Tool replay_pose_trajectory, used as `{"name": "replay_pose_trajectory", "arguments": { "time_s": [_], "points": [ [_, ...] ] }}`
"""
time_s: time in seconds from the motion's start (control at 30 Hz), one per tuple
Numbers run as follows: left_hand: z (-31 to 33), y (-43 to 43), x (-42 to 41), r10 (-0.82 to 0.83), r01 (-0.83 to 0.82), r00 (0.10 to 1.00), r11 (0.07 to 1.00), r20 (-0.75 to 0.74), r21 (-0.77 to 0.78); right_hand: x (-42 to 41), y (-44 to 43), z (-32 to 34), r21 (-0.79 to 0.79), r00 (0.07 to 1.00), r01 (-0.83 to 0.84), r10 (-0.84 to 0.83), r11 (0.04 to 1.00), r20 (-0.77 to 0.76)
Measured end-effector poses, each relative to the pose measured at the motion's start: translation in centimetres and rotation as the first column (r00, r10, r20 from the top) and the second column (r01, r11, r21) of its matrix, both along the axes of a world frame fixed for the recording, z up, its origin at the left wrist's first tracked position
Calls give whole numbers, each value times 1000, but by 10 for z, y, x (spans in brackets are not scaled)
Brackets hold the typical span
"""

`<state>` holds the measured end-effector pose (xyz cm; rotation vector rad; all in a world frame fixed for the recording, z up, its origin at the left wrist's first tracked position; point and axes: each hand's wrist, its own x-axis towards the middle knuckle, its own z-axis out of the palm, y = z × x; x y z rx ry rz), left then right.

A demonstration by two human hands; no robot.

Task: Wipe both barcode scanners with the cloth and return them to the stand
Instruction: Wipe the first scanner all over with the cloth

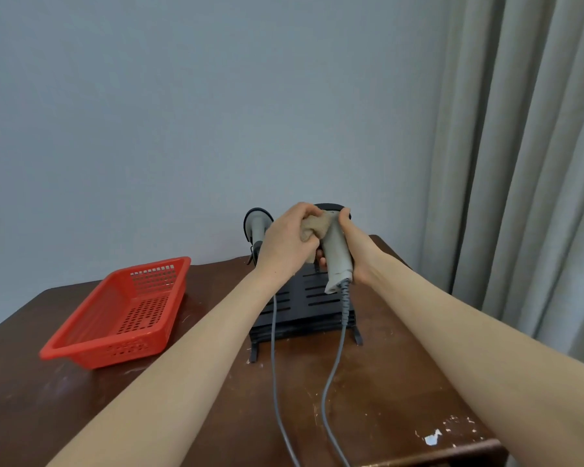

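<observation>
hands: both up over the stand, working on one scanner.
left hand (284, 244): fingers curled round the bunched beige cloth (312, 227), pressing it against the held scanner just below its head.
right hand (358, 261): wrapped round the grey handle of the held scanner (336, 254), fingertips up near the head.
held scanner: lifted clear above the stand (304, 308), handle pointing down, slightly tilted; dark head mostly hidden behind the hands and cloth.
second scanner (257, 225): seated at the stand's rear left, head up; lower part hidden behind the left hand.
stand: black, slotted, on the tabletop (182, 416) at centre, close to the wall (182, 112).
cables: left cable (273, 348) and right cable (331, 375), both grey, run over the stand toward the near edge; the right one is coiled where it leaves the held scanner.
basket (122, 315): red, perforated, left of the stand, apart from it.
tabletop: dark brown wood, scuffed, white chip near the front right.
curtain (520, 163): grey, hangs at the right.
</observation>
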<state>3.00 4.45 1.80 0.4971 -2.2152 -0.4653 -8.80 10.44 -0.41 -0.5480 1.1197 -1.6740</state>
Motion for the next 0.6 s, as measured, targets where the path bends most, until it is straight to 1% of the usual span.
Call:
{"name": "replay_pose_trajectory", "arguments": {
  "time_s": [0.07, 0.1, 0.2, 0.3, 0.4, 0.47, 0.6],
  "points": [
    [-6, -1, -3, -10, 15, 997, 998, 80, -62, 0, 0, 0, -6, 999, 32, -32, 999, -36],
    [-8, -1, -3, -17, 23, 996, 997, 89, -67, 0, 0, -1, -15, 998, 38, -38, 999, -40],
    [-9, 0, -4, -48, 49, 996, 999, 79, -11, -3, 1, -3, -11, 998, 48, -49, 999, -49],
    [-9, 7, 1, -126, 121, 984, 992, 129, 41, -6, 0, -5, 10, 998, 43, -43, 999, -41],
    [-13, 11, 4, -177, 174, 970, 984, 167, 34, -7, -2, -6, 48, 995, 50, -46, 998, -88],
    [-12, 6, 3, -150, 147, 979, 989, 140, 29, -5, -3, -7, 39, 997, 33, -30, 999, -74],
    [-7, -5, 1, -10, 8, 999, 999, 38, 52, 3, -7, -7, 51, 996, 16, -11, 999, -93]
  ]
}}
